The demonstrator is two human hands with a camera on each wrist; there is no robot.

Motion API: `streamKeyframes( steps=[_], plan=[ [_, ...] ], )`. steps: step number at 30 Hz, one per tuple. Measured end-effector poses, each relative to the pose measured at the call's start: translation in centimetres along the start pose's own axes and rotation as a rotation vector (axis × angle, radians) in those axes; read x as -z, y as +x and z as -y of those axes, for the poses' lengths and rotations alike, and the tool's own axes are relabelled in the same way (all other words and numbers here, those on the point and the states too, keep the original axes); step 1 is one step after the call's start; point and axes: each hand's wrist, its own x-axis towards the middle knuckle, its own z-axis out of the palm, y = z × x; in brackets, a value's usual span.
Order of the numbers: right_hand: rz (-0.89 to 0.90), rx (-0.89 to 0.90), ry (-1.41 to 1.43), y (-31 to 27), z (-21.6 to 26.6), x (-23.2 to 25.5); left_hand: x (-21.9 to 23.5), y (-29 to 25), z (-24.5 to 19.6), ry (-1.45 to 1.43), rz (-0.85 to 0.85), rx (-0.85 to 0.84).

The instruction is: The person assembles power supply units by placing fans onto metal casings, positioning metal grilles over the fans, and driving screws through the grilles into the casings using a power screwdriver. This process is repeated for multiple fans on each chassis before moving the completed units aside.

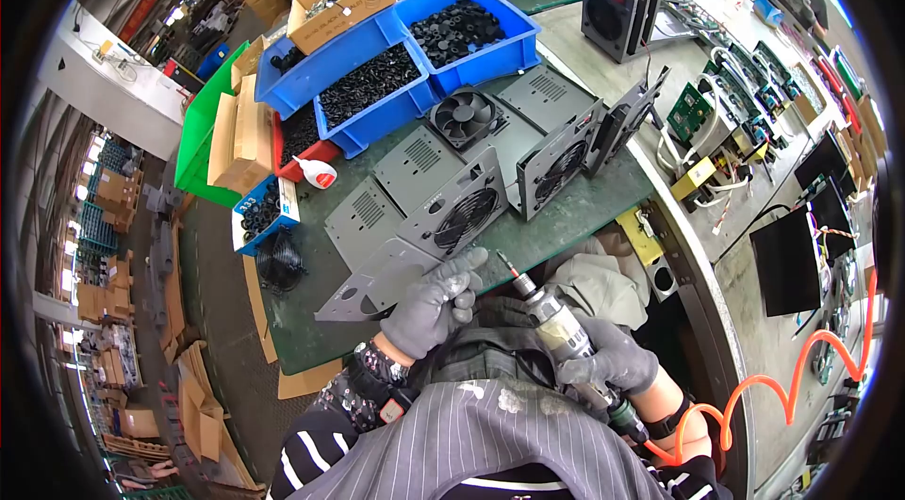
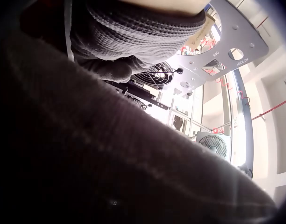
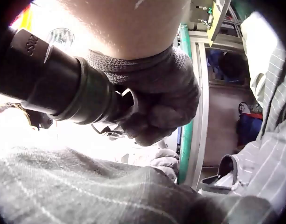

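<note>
My right hand (image 1: 613,359), in a grey glove, grips a power screwdriver (image 1: 561,328) whose bit points up and left toward the bench edge. In the right wrist view, the dark lower end of the screwdriver (image 3: 54,79) sticks out of the fist. My left hand (image 1: 426,311), also gloved, is at the near side of a grey metal panel (image 1: 372,278) with a round fan grille (image 1: 468,219); some fingers are bent and the index finger reaches toward the bit. I cannot tell whether it holds anything. More bent panels (image 1: 558,170) stand to the right, and a black fan (image 1: 465,115) lies behind.
Blue bins (image 1: 476,66) of small black parts line the back of the green bench (image 1: 311,335). A white-and-red bottle (image 1: 317,172) lies at left near a small blue box (image 1: 264,213). An orange coiled hose (image 1: 792,382) trails right. Circuit assemblies (image 1: 707,118) fill the right-hand bench.
</note>
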Motion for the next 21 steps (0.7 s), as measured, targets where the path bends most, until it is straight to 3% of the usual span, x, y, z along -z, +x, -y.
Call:
streamKeyframes(
  steps=[12,21],
  plan=[
    [0.082,0.092,-0.031,1.2,-1.9,0.0,-2.4,0.8,-0.2,0.165,-0.14,-0.001],
    [0.131,0.016,0.047,0.8,-1.4,0.3,-2.9,1.3,0.2,0.299,-0.208,-0.091]
  ],
)
